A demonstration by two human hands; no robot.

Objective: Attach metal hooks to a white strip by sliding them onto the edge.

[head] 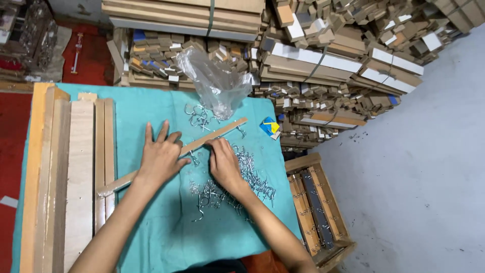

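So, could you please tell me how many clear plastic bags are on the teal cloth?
1. The clear plastic bag sits at the far edge of the teal cloth, beyond the wooden strip and metal hooks. None other shows.

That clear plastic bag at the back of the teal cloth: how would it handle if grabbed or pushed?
The clear plastic bag is crumpled and half collapsed, so it is probably floppy and would deform in a grasp. It looks thin and mostly empty, so likely very light. A push would probably slide or crumple it, not tip it.
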